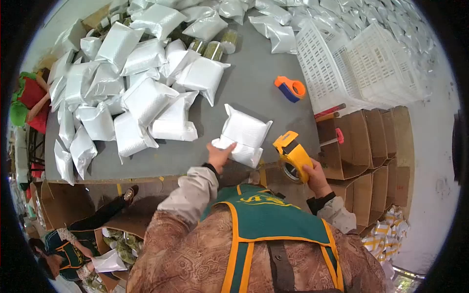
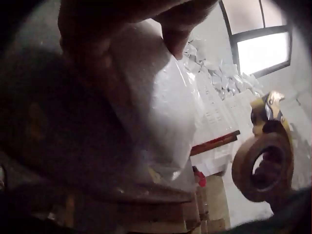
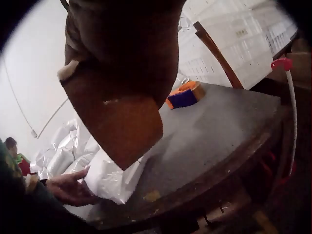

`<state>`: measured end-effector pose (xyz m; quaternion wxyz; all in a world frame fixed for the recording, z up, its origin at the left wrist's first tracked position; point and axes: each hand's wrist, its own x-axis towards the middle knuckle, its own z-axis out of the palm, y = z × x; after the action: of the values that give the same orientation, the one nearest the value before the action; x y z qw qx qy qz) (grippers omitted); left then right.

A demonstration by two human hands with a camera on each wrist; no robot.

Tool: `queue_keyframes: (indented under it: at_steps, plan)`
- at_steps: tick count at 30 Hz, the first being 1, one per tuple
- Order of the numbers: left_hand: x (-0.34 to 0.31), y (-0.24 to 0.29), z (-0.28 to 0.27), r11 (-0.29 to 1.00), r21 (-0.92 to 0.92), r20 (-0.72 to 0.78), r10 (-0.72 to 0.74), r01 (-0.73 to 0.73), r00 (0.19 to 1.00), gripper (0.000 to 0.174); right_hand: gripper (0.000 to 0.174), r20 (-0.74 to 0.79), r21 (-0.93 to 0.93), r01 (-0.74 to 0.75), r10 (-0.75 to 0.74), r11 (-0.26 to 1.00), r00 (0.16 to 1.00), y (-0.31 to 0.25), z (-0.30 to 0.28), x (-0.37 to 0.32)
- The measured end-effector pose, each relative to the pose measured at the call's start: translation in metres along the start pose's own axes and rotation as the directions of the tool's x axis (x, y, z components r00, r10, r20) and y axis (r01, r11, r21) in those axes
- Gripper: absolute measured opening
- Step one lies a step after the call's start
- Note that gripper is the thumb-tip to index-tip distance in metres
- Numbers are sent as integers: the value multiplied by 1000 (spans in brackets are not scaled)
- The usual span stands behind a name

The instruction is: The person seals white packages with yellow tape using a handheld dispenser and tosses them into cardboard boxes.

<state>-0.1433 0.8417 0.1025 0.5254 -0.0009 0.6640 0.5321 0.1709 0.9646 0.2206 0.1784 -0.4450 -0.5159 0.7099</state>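
A white padded mailer, plump and sealed-looking, lies near the table's front edge. My left hand grips its near left side; the left wrist view has the thumb and fingers around the mailer. To the right, my right hand holds a yellow tape dispenser by its lower end, just past the table edge. In the right wrist view the brown tape roll blocks part of the mailer. An orange and blue tape dispenser rests farther back on the table.
White mailers are heaped on the left of the grey table, with clear jars behind. White plastic crates stand at the right, above cardboard boxes. Two other people are at the left.
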Motion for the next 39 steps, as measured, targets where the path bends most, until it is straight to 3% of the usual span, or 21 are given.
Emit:
queue_keyframes:
  at_steps: [1,2,3,5,6,7,9,11,14,17,19,22,24,26,28,31,32,34,37,38,39]
  plan:
    - [-8,-12,5,997,-71,-10,3,-3,1000,104,42,47,44,-17,15,999,999,-2,-5,-1]
    - [-35,3,8,994,-62,11,-85,86,996,101,41,84,34,-24,21,999,996,-2,-9,2]
    - [-38,-8,6,989,134,-107,83,-69,991,99,41,111,-31,-29,32,999,993,-4,-10,6]
    - [-49,-27,-2,794,551,-236,444,-257,865,97,41,187,-159,-22,52,987,981,-11,-5,13]
    - [-52,-28,-8,746,495,-100,558,-445,824,81,41,241,-157,-24,61,987,969,-15,2,17]
    - [-55,-35,-11,860,335,111,369,-384,923,57,41,302,-248,-3,80,969,950,-15,5,22]
    - [-89,-11,7,984,-30,428,172,-176,887,43,41,411,-410,75,111,909,905,-19,5,33]
    - [-120,8,29,990,-140,392,31,27,919,38,42,490,-489,169,109,856,865,-29,14,43]
    - [-111,-15,31,935,-349,370,78,61,926,31,44,560,-516,193,158,835,813,-27,13,50]
    - [-114,-37,39,923,-380,221,24,63,975,23,48,656,-471,286,115,835,746,-16,1,56]
    - [-117,-46,46,935,-354,138,68,-15,988,17,47,688,-510,375,105,774,718,-10,-5,57]
    - [-120,-34,49,979,-204,68,38,-23,997,18,46,675,-558,430,87,710,733,-11,-17,61]
    - [-115,-20,40,987,-91,-4,132,-132,991,18,46,655,-557,407,81,724,751,-17,-35,61]
    - [-102,10,14,945,30,-141,327,-326,935,21,47,557,-612,352,70,708,828,-12,-69,66]
    - [-68,28,-26,912,176,-226,404,-370,887,25,49,426,-718,289,72,633,902,1,-106,77]
    - [6,3,-34,724,643,-79,388,-250,918,25,52,341,-844,243,128,479,931,2,-98,87]
    - [20,-3,-28,696,680,-75,379,-231,922,25,58,318,-841,230,105,490,942,11,-86,91]
    - [41,-12,-15,641,742,-71,367,-197,928,25,62,209,-914,122,191,388,959,9,-49,98]
    - [48,-26,-25,388,893,-68,615,-227,786,27,70,159,-951,103,177,292,971,19,-9,105]
    - [42,-25,-32,420,861,-13,584,-288,812,30,70,149,-954,89,196,286,969,21,0,108]
    - [38,-21,-35,493,787,-22,625,-371,781,29,70,140,-956,78,206,284,969,18,8,113]
